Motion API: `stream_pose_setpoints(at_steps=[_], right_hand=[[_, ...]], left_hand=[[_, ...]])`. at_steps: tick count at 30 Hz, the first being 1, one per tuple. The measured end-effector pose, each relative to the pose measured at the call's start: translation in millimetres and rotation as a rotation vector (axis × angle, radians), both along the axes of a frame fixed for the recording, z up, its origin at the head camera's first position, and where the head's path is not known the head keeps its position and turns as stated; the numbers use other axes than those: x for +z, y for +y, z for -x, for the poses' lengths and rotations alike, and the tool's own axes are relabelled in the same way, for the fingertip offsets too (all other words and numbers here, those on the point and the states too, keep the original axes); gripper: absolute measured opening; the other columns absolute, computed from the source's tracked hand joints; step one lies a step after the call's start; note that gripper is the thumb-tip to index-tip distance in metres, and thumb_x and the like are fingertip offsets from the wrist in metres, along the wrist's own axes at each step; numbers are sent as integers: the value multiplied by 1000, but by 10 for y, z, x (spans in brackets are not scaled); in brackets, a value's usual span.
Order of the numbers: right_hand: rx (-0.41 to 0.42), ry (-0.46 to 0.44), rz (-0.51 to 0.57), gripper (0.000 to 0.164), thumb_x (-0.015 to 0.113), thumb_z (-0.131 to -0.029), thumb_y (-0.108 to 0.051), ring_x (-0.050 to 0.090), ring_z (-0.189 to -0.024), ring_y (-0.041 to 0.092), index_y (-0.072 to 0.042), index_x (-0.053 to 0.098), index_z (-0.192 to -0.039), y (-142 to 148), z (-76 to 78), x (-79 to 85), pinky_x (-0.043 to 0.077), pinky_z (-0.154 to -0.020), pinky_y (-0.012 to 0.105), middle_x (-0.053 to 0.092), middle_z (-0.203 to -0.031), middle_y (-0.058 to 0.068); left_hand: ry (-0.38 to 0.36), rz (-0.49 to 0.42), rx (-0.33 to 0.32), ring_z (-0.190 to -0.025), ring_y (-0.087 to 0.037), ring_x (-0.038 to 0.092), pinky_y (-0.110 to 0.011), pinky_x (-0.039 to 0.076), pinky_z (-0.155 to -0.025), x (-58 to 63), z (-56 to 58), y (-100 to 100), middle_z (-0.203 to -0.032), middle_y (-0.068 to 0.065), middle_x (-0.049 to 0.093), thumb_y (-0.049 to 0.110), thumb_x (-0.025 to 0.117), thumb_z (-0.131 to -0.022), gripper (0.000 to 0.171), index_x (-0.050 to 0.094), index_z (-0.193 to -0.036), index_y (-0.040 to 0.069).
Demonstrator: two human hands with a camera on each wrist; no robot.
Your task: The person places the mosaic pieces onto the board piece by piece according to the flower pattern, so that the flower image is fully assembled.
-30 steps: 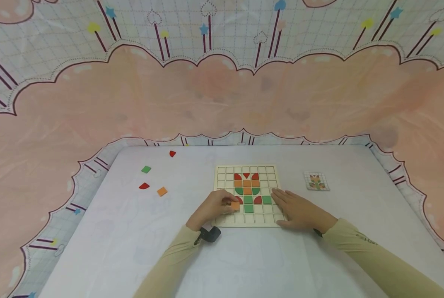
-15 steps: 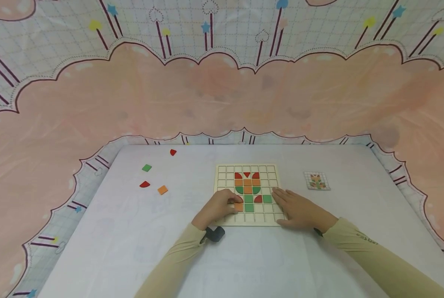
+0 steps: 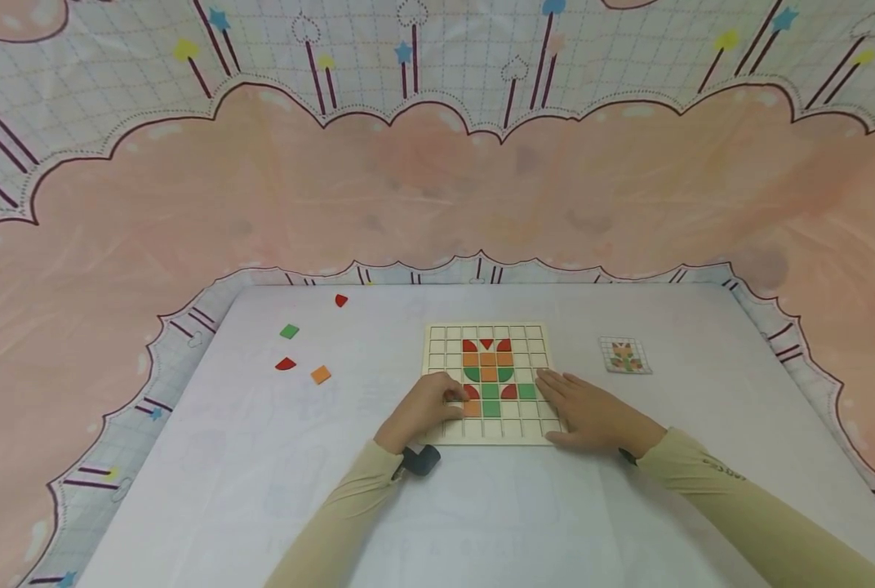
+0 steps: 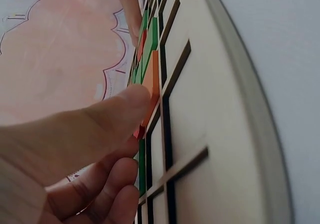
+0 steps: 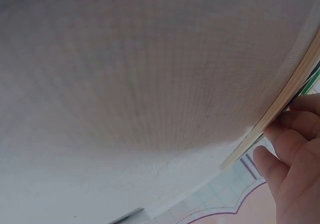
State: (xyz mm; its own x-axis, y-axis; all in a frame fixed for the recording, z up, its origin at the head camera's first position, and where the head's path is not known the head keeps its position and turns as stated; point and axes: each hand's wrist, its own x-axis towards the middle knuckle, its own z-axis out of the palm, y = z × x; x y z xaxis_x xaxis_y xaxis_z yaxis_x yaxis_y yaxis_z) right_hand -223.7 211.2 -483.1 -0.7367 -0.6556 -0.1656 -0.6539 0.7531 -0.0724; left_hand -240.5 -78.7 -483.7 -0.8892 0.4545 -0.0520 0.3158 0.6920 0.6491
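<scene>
My left hand (image 3: 426, 408) is at the lower left part of a pale wooden grid board (image 3: 437, 336). Its thumb touches an orange square tile (image 3: 472, 408) lying in a cell; in the left wrist view the thumb tip meets that orange tile (image 4: 153, 79), while the index fingertip is hidden behind it. Beside the fingers is a red quarter-circle tile (image 3: 470, 392). Green square tiles (image 3: 490, 407), more orange ones and red and green curved tiles form a tulip shape. My right hand (image 3: 592, 412) rests flat, fingers extended, on the board's right edge (image 5: 280, 104).
Loose on the white table (image 3: 261, 457), to the left, lie an orange square (image 3: 321, 374), a green square (image 3: 289, 331), and two red quarter-circles, one nearer (image 3: 286, 364) and one farther (image 3: 341, 300). A pattern card (image 3: 624, 356) lies right of the board.
The orange square, earlier held tilted over the lower left of the pattern, has come down into its cell left of the green square. My right hand has stayed in place.
</scene>
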Motion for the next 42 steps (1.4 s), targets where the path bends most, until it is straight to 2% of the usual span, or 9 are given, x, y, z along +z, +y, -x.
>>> stream_pose_setpoints(at_steps=[6, 12, 16, 21, 24, 28, 33, 37, 42], right_hand=[[3, 8, -4, 83, 51, -88, -54, 26, -143, 29, 0, 26, -147, -5, 8, -26, 26, -115, 44, 26, -154, 15], [6, 12, 9, 83, 52, -88, -53, 27, -142, 31, 1, 27, -146, -10, 0, -15, 26, -114, 45, 27, -154, 16], [9, 16, 18, 82, 52, -88, -52, 27, -142, 31, 1, 28, -146, -9, -6, -19, 26, -114, 45, 27, -153, 17], [10, 27, 11, 82, 52, -88, -53, 27, -142, 31, 1, 28, -146, -2, -1, -33, 27, -114, 45, 27, -153, 17], [11, 32, 8, 82, 52, -88, -52, 27, -142, 31, 1, 28, -146, -1, 4, -30, 27, -114, 45, 27, -153, 17], [9, 28, 8, 82, 53, -88, -52, 28, -142, 31, 1, 28, -146, -7, 1, -17, 27, -114, 46, 28, -153, 17], [5, 25, 11, 82, 53, -88, -51, 28, -141, 31, 1, 28, -145, -8, -4, -9, 27, -114, 46, 28, -153, 17], [6, 36, 10, 82, 53, -88, -52, 28, -141, 31, 1, 28, -146, 2, 4, -34, 28, -114, 45, 29, -153, 16], [11, 50, 4, 82, 52, -88, -53, 29, -141, 30, 1, 28, -146, 12, 18, -67, 29, -113, 45, 29, -153, 16]], left_hand=[[-16, -39, 2, -84, -10, 59, -26, 49, -78, -9, 9, -50, -93, -1, 67, 12, 75, -78, 18, 72, -95, 8], [-52, -112, 30, -84, -11, 57, -28, 49, -79, 19, 88, -247, -96, -2, 66, 11, 75, -78, 20, 72, -97, 10], [-46, -145, 97, -88, -14, 57, -30, 50, -82, 72, 159, -491, -99, -4, 66, 11, 75, -78, 23, 71, -101, 10], [-35, -171, 193, -100, -22, 58, -39, 49, -92, 166, 224, -876, -110, -9, 66, 11, 73, -79, 31, 69, -109, 9], [-21, -175, 249, -105, -27, 57, -42, 48, -95, 175, 244, -1128, -115, -13, 64, 12, 72, -81, 34, 66, -114, 6], [-15, -165, 330, -110, -31, 56, -44, 47, -96, 150, 244, -1441, -120, -16, 61, 13, 72, -82, 39, 63, -119, 4], [10, -118, 413, -111, -35, 55, -47, 46, -96, 123, 222, -1724, -123, -21, 58, 12, 72, -82, 43, 60, -122, 3], [14, -71, 451, -112, -38, 54, -48, 45, -96, 84, 226, -1861, -123, -23, 57, 11, 70, -83, 44, 58, -124, 1], [-21, -25, 483, -113, -38, 53, -48, 44, -98, 37, 230, -1933, -125, -25, 56, 10, 68, -84, 45, 56, -125, -2]])
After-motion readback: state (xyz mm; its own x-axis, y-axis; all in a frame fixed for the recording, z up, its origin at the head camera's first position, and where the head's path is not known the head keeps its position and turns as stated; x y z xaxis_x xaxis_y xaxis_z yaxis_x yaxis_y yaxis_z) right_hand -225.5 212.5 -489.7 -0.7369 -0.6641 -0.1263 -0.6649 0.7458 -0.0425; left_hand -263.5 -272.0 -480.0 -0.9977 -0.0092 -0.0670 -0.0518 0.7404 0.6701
